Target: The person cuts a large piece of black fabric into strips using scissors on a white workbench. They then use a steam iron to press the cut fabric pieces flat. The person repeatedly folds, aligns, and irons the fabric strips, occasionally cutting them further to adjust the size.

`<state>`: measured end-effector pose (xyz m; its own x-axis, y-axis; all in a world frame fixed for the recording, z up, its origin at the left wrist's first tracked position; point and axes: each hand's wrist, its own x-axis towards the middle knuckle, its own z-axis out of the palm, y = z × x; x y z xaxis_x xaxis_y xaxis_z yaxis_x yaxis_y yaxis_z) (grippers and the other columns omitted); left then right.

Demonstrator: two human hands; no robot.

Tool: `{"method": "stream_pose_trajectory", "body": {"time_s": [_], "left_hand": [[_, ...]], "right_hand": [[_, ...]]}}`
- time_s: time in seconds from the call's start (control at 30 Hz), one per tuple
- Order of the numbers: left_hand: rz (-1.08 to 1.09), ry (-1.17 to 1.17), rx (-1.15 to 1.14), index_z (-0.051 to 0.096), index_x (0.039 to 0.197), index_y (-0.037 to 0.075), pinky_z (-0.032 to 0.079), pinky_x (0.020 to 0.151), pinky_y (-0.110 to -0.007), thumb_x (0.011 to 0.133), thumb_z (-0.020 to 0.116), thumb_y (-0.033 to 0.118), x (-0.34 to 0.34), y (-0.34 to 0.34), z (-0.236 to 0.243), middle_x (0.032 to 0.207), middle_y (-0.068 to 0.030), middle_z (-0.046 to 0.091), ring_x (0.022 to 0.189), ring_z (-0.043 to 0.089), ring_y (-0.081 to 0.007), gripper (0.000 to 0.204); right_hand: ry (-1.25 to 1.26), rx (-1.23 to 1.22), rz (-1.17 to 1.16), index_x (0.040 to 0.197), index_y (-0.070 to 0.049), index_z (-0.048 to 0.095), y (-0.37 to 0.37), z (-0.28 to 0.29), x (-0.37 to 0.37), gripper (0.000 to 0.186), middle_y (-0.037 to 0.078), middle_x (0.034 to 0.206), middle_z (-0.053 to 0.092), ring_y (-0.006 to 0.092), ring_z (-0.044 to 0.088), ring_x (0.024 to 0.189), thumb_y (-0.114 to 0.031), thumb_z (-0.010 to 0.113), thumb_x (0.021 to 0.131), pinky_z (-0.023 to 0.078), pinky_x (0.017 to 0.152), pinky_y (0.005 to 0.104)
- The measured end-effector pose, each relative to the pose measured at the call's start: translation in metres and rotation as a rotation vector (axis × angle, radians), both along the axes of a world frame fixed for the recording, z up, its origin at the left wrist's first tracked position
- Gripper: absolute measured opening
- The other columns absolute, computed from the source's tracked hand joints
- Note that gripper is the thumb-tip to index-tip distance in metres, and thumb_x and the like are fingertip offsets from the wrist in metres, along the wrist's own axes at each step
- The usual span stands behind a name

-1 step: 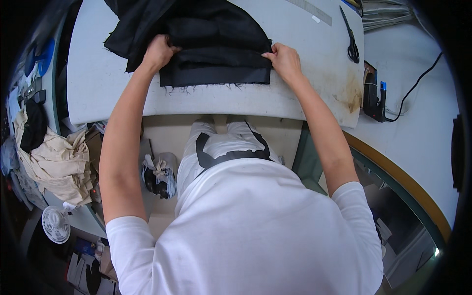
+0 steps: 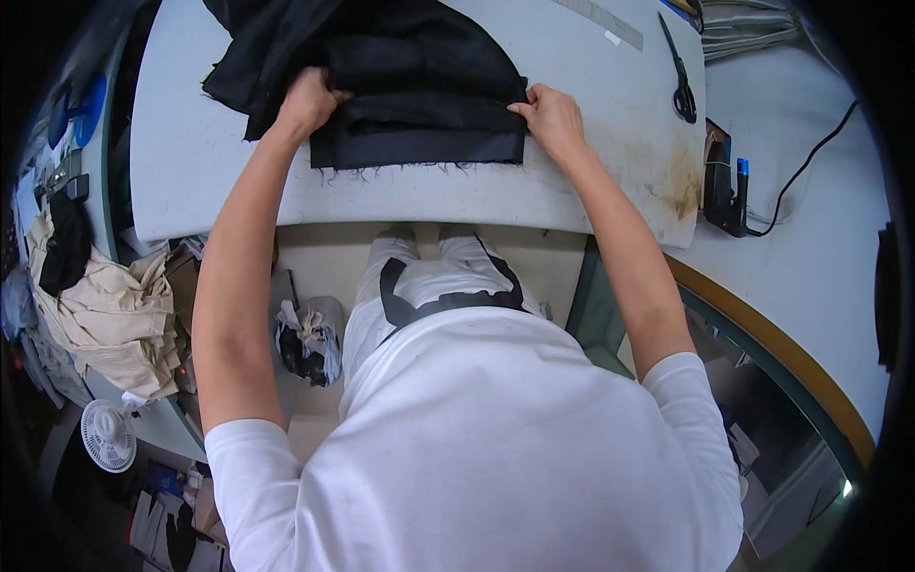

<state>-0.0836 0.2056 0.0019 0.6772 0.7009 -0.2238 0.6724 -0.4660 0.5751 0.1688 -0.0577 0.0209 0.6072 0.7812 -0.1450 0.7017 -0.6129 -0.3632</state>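
Note:
A black fabric garment piece [image 2: 410, 62] lies on the white-covered table [image 2: 419, 198], with a folded band along its near side. Below the fold a flat black strip [image 2: 419, 148] shows, its near edge frayed with loose threads. My left hand [image 2: 310, 100] pinches the fabric at the left end of the fold, fingertips partly hidden by the cloth. At the right end, my right hand [image 2: 551, 116] grips the fabric's edge between thumb and curled fingers. More black cloth is bunched beyond my left hand and runs out of view at the top.
Black-handled scissors [image 2: 681, 81] lie at the table's right, near a clear ruler [image 2: 600, 19] and a small white piece [image 2: 612, 37]. A dark device with a cord [image 2: 726, 186] stands farther right. To the left are piled beige cloth [image 2: 105, 296] and a white fan [image 2: 109, 436].

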Motion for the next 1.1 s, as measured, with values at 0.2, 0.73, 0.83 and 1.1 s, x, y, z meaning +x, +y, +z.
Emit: {"method": "stream_pose_trajectory", "body": {"time_s": [0.2,0.73,0.83,1.1], "left_hand": [[0.12,-0.359,-0.617,0.069,0.083,0.009,0.045,0.063,-0.029,0.085,0.074,0.019,-0.001,0.03,0.062,0.072,-0.0015,0.058,0.064,0.054,-0.0109,0.011],[0.313,-0.143,0.994,0.07,0.102,0.004,0.053,0.083,-0.038,0.083,0.07,0.014,-0.182,0.212,0.102,0.104,-0.0142,0.069,0.092,0.067,-0.0283,0.022],[0.064,-0.341,0.674,0.068,0.09,0.004,0.047,0.088,-0.042,0.078,0.07,0.007,-0.095,0.033,0.063,0.093,-0.0153,0.065,0.097,0.061,-0.035,0.012],[0.432,-0.08,0.305,0.068,0.085,0.003,0.043,0.09,-0.044,0.079,0.079,0.024,-0.048,-0.097,0.0,0.103,-0.0154,0.058,0.101,0.054,-0.0343,0.025]], "right_hand": [[0.199,0.16,-0.322,0.092,-0.002,0.071,-0.009,0.006,0.009,0.043,0.013,0.08,0.071,0.0293,0.068,0.076,-0.044,0.073,0.084,0.053,0.072,0.0379],[-0.251,0.336,-0.156,0.102,-0.002,0.066,-0.015,0.017,-0.068,0.032,0.014,0.092,0.066,0.0314,0.064,0.088,-0.028,0.071,0.085,0.05,0.078,0.043],[0.056,0.382,-0.025,0.1,-0.002,0.065,-0.003,0.01,-0.089,0.024,0.013,0.089,0.064,0.0308,0.063,0.085,-0.017,0.072,0.083,0.05,0.076,0.0417],[0.253,0.321,0.042,0.098,0.001,0.065,0.015,0.019,-0.134,0.019,0.014,0.09,0.065,0.0305,0.064,0.087,-0.013,0.07,0.084,0.051,0.078,0.0411]]}}
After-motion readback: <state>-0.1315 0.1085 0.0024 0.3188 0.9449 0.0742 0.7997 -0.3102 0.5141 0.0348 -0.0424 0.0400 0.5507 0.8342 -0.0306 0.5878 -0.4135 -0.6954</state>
